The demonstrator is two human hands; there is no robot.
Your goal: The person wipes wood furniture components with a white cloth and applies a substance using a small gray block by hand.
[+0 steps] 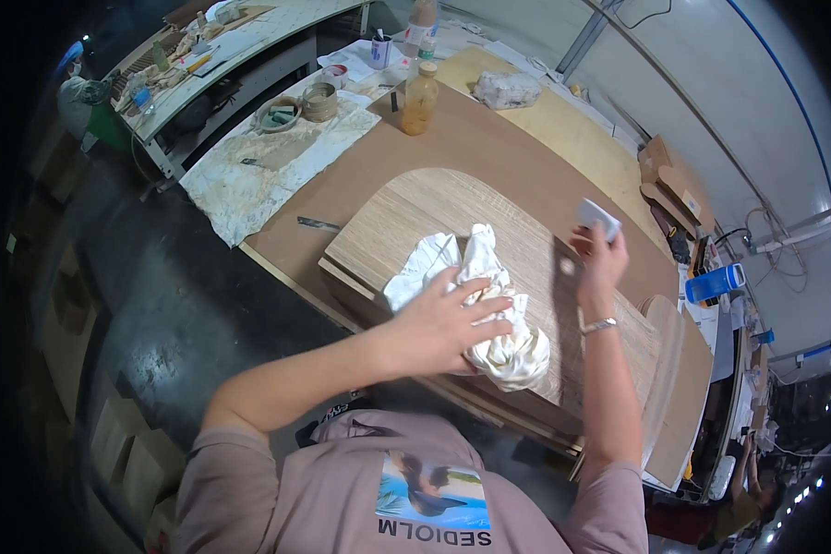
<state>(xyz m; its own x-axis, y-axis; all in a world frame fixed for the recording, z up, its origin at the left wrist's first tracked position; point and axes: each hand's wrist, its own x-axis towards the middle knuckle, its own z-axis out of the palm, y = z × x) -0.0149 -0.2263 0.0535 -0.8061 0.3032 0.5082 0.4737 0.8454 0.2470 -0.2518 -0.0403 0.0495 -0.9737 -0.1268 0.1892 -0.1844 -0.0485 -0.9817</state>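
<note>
A wood-grain panel with a rounded far end lies on the workbench in front of me. My left hand is on a bunched white cloth on top of the panel, its fingers spread across the folds and gripping them. Raised above the panel's right side, my right hand holds a small flat white block between thumb and fingers. A bracelet circles that wrist. What the block is made of I cannot make out.
Beyond the panel, a bottle of amber liquid stands on the brown board. A stained sheet carries a bowl and a round tin. A thin metal strip lies left of the panel. A blue container is at right.
</note>
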